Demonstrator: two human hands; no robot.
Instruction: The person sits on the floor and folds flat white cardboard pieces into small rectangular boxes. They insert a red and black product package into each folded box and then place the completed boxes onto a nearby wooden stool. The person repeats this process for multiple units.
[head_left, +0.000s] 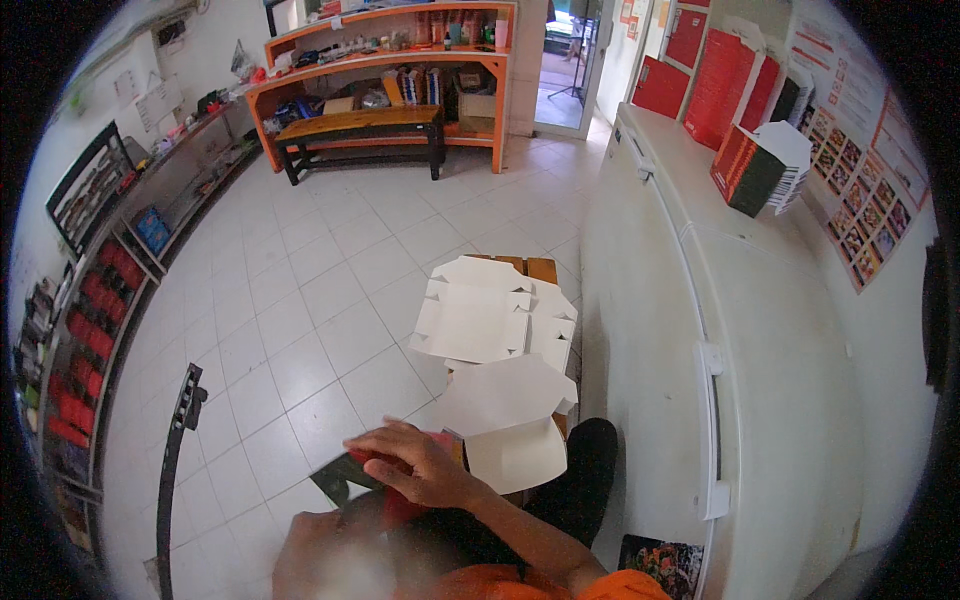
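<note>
On my lap lies a carton (343,478) with dark green and red printed sides, partly covered by my hands. My right hand (420,468) reaches across it from the right, fingers stretched out and thumb apart, over its red part. Low in the view, my left hand (315,555) is smeared and close to the camera, near the carton's lower side; its fingers cannot be made out. Just beyond my right hand, a white-lined carton (515,455) stands partly folded with its flap raised. Flat unfolded white cartons (475,310) lie stacked behind it on a wooden slatted seat (541,270).
A long white chest freezer (650,300) runs along my right, with red and green folded cartons (750,170) on top. An orange shelf unit (500,110) and a wooden bench (360,124) stand at the far wall. Shelves (130,250) line the left; a black upright strip (170,480) rises nearby.
</note>
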